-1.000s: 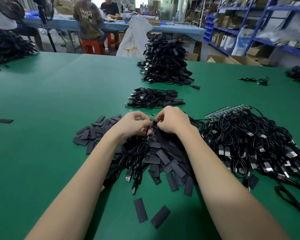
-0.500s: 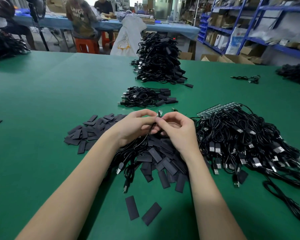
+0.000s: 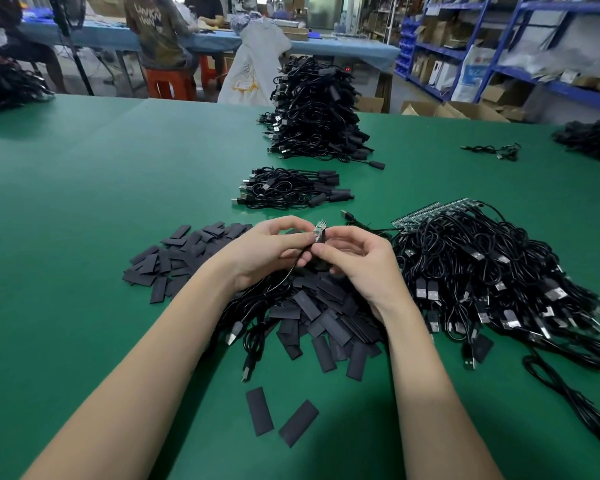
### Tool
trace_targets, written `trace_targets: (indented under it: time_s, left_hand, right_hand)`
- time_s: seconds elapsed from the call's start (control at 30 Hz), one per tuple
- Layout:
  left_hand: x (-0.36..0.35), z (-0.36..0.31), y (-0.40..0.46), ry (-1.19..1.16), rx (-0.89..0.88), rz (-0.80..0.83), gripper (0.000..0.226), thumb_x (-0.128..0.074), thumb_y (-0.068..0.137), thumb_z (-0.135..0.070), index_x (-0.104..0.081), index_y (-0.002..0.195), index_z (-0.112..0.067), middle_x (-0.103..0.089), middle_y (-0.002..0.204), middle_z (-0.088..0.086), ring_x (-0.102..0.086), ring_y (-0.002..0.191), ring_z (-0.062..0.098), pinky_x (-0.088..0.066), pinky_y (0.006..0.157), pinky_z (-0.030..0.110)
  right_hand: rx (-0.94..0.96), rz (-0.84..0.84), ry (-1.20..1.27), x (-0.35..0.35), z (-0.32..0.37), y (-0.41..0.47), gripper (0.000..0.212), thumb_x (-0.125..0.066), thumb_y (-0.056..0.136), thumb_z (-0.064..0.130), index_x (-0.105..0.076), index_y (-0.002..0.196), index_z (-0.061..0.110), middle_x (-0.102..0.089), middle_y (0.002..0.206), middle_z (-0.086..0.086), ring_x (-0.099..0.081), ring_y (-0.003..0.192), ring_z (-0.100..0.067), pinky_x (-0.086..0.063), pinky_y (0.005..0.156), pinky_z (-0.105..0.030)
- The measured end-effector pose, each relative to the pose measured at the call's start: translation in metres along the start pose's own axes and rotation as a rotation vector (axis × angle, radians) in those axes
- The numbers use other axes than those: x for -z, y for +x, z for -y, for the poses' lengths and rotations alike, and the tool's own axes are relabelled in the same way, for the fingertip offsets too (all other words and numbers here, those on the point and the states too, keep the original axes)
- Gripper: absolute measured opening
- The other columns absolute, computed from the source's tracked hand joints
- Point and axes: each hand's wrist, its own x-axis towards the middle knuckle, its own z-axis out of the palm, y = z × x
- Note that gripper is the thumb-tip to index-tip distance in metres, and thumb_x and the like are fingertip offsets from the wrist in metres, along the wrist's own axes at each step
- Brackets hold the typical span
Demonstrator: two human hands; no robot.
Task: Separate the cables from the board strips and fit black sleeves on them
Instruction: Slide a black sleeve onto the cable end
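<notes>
My left hand (image 3: 267,249) and my right hand (image 3: 357,261) meet above a heap of flat black sleeves (image 3: 323,313). Between their fingertips stands the small circuit-board end (image 3: 319,231) of one black cable (image 3: 284,278), which trails down from my left hand into the heap. My right fingers pinch something dark just under the board; I cannot tell whether it is a sleeve. A tangle of black cables (image 3: 492,278) still joined to green board strips (image 3: 426,213) lies at the right.
More loose sleeves (image 3: 184,254) spread to the left, and two lie near the front (image 3: 281,415). A small bundle of sleeved cables (image 3: 291,188) and a tall stack (image 3: 316,112) sit farther back on the green table (image 3: 84,202). People work at a far blue table.
Both hands rose off the sleeve heap and drew slightly apart; the cable's board end now stands exposed between the fingertips.
</notes>
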Motion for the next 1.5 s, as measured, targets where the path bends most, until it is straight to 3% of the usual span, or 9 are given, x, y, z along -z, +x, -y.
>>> trace_targets:
  time_s: [0.13,0.23,0.37,0.73,0.97,1.13,1.23,1.37,1.5]
  left_hand:
    - [0.001,0.0,0.001,-0.016,-0.004,-0.027,0.009,-0.059,0.098,-0.001,-0.056,0.099,-0.01,-0.064,0.082,0.01,-0.054,0.062,0.012,-0.048,0.059,0.017]
    - [0.0,0.0,0.0,0.027,-0.009,0.029,0.009,-0.057,0.099,-0.002,-0.059,0.095,-0.01,-0.062,0.084,0.009,-0.05,0.063,0.011,-0.044,0.06,0.018]
    - [-0.001,0.001,-0.001,0.047,-0.015,0.071,0.008,-0.059,0.099,-0.003,-0.061,0.096,-0.009,-0.063,0.084,0.008,-0.05,0.064,0.011,-0.044,0.06,0.018]
    - [-0.002,0.001,0.001,0.063,-0.045,0.1,0.006,-0.059,0.098,-0.003,-0.065,0.098,-0.006,-0.065,0.082,0.005,-0.051,0.064,0.01,-0.044,0.06,0.017]
    - [0.001,0.003,0.002,0.059,-0.055,0.103,0.005,-0.062,0.097,-0.005,-0.067,0.099,-0.006,-0.067,0.083,0.004,-0.053,0.064,0.008,-0.046,0.06,0.017]
    - [0.004,0.004,0.002,0.074,-0.077,0.096,0.007,-0.064,0.096,-0.005,-0.068,0.1,-0.005,-0.069,0.084,0.004,-0.053,0.063,0.007,-0.046,0.06,0.016]
    - [0.004,0.005,0.002,0.08,-0.082,0.108,0.007,-0.064,0.095,-0.004,-0.069,0.099,-0.006,-0.069,0.084,0.004,-0.053,0.064,0.007,-0.046,0.061,0.016]
    - [0.003,0.003,0.001,0.073,-0.091,0.104,0.005,-0.064,0.094,-0.004,-0.068,0.097,-0.005,-0.069,0.083,0.004,-0.053,0.063,0.008,-0.046,0.06,0.015]
    - [0.002,0.001,0.0,0.086,-0.112,0.063,0.004,-0.065,0.096,-0.008,-0.066,0.098,-0.011,-0.069,0.085,0.006,-0.058,0.067,0.011,-0.048,0.064,0.017]
  right_hand:
    - [-0.058,-0.067,0.258,0.008,0.003,0.003,0.024,-0.085,0.075,0.009,-0.079,0.097,0.016,-0.079,0.097,-0.001,-0.074,0.088,-0.012,-0.057,0.069,-0.018]
    - [-0.125,-0.096,0.509,0.015,0.006,0.006,0.019,-0.083,0.068,0.012,-0.082,0.087,0.015,-0.078,0.094,-0.001,-0.074,0.085,-0.012,-0.057,0.071,-0.018]
    - [-0.16,-0.13,0.606,0.016,0.006,0.007,0.012,-0.083,0.067,0.012,-0.084,0.078,0.017,-0.078,0.09,-0.001,-0.073,0.082,-0.009,-0.057,0.071,-0.018]
    - [-0.148,-0.141,0.664,0.007,0.009,0.004,0.007,-0.08,0.072,0.009,-0.083,0.072,0.015,-0.078,0.087,-0.002,-0.073,0.082,-0.008,-0.057,0.076,-0.017]
    - [-0.151,-0.136,0.627,0.003,0.011,0.003,0.023,-0.074,0.086,-0.002,-0.082,0.071,0.014,-0.078,0.087,-0.003,-0.074,0.081,-0.009,-0.058,0.075,-0.018]
    - [-0.169,-0.1,0.643,0.005,0.009,0.003,0.009,-0.079,0.078,0.003,-0.082,0.079,0.012,-0.077,0.09,-0.004,-0.074,0.084,-0.009,-0.057,0.076,-0.018]
    - [-0.242,-0.049,0.712,0.009,0.006,0.005,0.022,-0.08,0.071,0.008,-0.078,0.093,0.006,-0.077,0.093,-0.006,-0.074,0.084,-0.01,-0.058,0.074,-0.018]
    - [-0.267,0.023,0.679,0.003,0.004,0.004,0.012,-0.079,0.068,0.008,-0.083,0.079,0.012,-0.079,0.091,-0.006,-0.075,0.083,-0.01,-0.057,0.072,-0.017]
    - [-0.238,-0.039,0.68,-0.001,0.003,0.005,0.018,-0.08,0.067,0.008,-0.079,0.084,0.008,-0.078,0.091,-0.006,-0.075,0.083,-0.01,-0.058,0.074,-0.017]
